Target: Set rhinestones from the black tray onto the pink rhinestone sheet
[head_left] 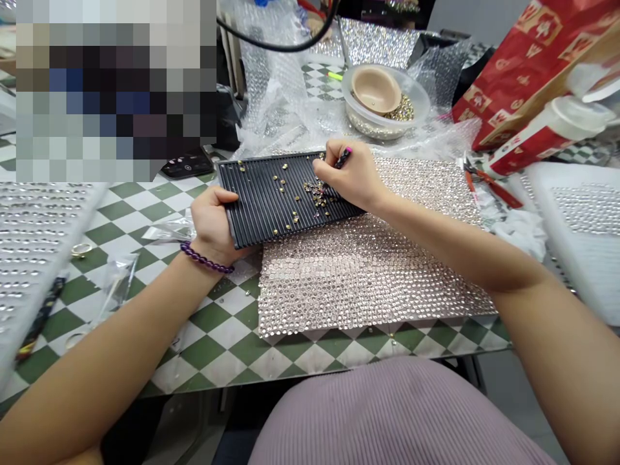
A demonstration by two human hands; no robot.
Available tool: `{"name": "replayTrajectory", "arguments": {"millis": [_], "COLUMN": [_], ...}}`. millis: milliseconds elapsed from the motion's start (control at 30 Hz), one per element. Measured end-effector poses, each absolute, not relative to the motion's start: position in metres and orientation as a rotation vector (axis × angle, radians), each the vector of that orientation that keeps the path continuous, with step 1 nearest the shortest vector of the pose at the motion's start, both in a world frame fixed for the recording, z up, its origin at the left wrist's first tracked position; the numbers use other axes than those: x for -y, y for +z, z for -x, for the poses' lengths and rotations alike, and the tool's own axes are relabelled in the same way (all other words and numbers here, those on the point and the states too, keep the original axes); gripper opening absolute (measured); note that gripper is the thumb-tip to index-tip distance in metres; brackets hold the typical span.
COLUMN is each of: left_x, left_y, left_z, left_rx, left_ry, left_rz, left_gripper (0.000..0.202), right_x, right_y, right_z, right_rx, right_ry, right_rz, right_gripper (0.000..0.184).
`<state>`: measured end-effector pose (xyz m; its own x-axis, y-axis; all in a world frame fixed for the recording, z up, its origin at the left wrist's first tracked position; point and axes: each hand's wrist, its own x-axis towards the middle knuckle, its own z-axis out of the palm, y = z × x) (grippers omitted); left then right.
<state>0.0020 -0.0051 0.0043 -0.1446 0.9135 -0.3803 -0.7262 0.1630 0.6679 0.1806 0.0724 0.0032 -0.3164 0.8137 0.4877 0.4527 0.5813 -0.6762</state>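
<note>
A black ribbed tray (261,197) lies tilted on a sheet covered with rhinestones (368,278). Several small gold studs (317,190) are scattered in its grooves. My left hand (210,223), with a purple bead bracelet at the wrist, grips the tray's near left edge. My right hand (346,174) is closed on a thin dark picker pen with a pink end (343,157); its tip rests among the studs at the tray's right part.
A clear bowl (387,100) of studs with a tan cup inside stands behind. Bubble wrap, a black phone (186,166) and a red paper bag (523,71) surround it. Another rhinestone sheet (29,245) lies at left, a white tray (581,219) at right, red-handled pliers (489,184) beside it.
</note>
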Motion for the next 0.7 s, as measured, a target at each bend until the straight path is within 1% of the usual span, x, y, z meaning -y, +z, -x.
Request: {"name": "replayTrajectory", "arguments": {"millis": [367, 533, 700], "left_x": [0.004, 0.006, 0.007], "left_y": [0.002, 0.006, 0.007], "left_z": [-0.002, -0.004, -0.005], "left_rx": [-0.941, -0.974, -0.937], "left_ry": [1.474, 1.463, 1.463], "left_rz": [-0.27, -0.252, -0.247], "left_gripper": [0.031, 0.03, 0.033], "right_x": [-0.07, -0.041, -0.009], "right_y": [0.012, 0.032, 0.044], "right_z": [-0.187, -0.223, -0.26], "right_rx": [1.904, 1.871, 1.833], "right_ry": [0.547, 0.527, 0.471], "right_rz": [0.99, 0.867, 0.864], "right_gripper": [0.045, 0.043, 0.04]}}
